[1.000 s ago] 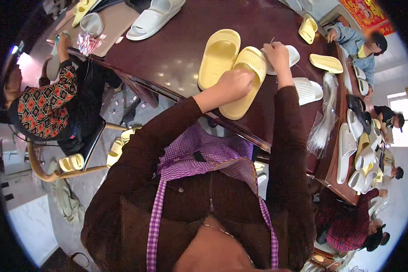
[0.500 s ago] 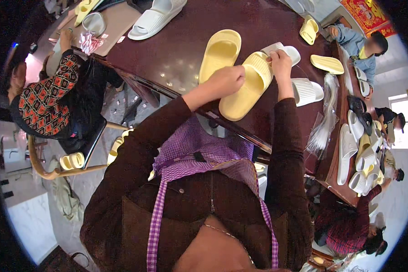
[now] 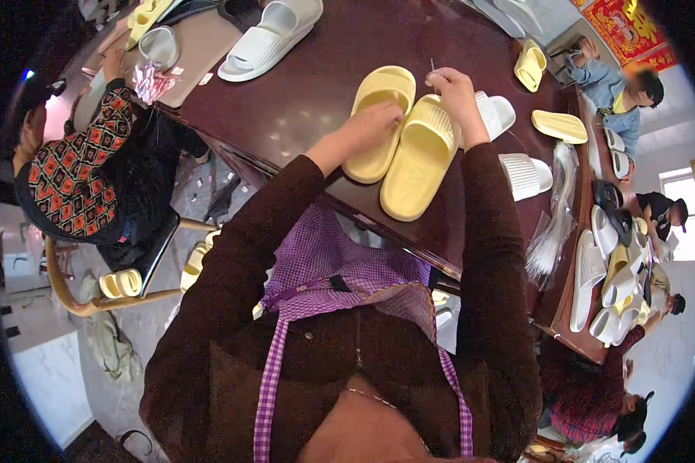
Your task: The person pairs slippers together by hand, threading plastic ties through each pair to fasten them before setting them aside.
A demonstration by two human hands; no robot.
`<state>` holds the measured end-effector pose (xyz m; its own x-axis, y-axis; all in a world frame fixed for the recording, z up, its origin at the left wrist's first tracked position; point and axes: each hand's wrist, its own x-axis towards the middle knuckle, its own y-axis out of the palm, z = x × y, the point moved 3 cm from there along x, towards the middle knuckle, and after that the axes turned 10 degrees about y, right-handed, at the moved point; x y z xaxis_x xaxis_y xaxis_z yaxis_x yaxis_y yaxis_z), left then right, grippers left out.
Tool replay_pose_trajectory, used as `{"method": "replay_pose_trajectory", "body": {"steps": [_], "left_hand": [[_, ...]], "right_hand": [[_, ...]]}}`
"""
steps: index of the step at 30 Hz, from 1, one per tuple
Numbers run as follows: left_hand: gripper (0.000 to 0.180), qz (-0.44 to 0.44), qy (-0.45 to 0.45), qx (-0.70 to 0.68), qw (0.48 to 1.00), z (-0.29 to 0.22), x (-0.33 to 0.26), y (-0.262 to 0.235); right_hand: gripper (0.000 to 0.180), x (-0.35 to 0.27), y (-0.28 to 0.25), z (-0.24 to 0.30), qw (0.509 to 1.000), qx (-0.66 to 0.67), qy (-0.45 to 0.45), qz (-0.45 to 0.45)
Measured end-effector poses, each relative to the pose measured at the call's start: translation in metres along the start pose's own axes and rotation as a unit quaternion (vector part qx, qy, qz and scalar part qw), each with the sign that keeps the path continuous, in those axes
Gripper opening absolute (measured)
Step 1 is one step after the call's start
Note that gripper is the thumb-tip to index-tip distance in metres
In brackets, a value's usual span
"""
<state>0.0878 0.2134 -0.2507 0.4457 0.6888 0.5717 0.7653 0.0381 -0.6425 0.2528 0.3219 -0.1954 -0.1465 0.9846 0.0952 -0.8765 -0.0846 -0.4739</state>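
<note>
Two yellow slide slippers lie side by side near the table's front edge. Over the middle of the left yellow slipper (image 3: 363, 166) is my left hand (image 3: 369, 127), its fingers bent in by the strap; they are slightly smeared, and whether they grip anything is hidden. At the top of the right yellow slipper (image 3: 417, 174), just beyond its ribbed strap, my right hand (image 3: 455, 91) is closed in a pinch. A thin strand (image 3: 432, 65) sticks up from its fingertips. The strand's other end does not show.
Grey slippers (image 3: 274, 38) stand at the table's far left; more pale ones (image 3: 523, 176) lie right of my hand. Beside those is a bundle of thin clear strands (image 3: 552, 212). Yellow slippers (image 3: 557, 126) lie further right. A person in a patterned top (image 3: 85, 170) sits at left; others work at right.
My left hand has moved from the right slipper's strap to the left slipper. My right hand has shifted up and left beyond the strap. The slippers now lie more nearly level side by side.
</note>
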Motion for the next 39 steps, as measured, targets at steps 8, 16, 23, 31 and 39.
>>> {"method": "replay_pose_trajectory", "body": {"steps": [8,16,23,31,39], "left_hand": [[0.015,0.031,-0.082,-0.021,0.996,0.006,0.009,0.002],[0.023,0.061,-0.090,0.029,0.994,-0.004,0.017,0.001],[0.017,0.026,-0.033,0.013,0.999,-0.004,0.015,0.005],[0.015,0.013,-0.014,-0.028,0.999,-0.021,0.002,-0.004],[0.018,-0.056,-0.016,-0.037,0.998,-0.065,-0.044,-0.020]], "right_hand": [[0.016,0.038,0.036,-0.006,0.985,-0.056,0.020,0.160],[0.022,0.044,0.034,-0.019,0.979,-0.105,0.074,0.159],[0.018,0.036,0.039,-0.020,0.979,0.047,0.089,0.175],[0.012,-0.008,-0.002,0.000,0.979,0.165,0.120,0.016],[0.012,-0.100,-0.012,-0.004,0.967,0.244,0.054,-0.043]]}}
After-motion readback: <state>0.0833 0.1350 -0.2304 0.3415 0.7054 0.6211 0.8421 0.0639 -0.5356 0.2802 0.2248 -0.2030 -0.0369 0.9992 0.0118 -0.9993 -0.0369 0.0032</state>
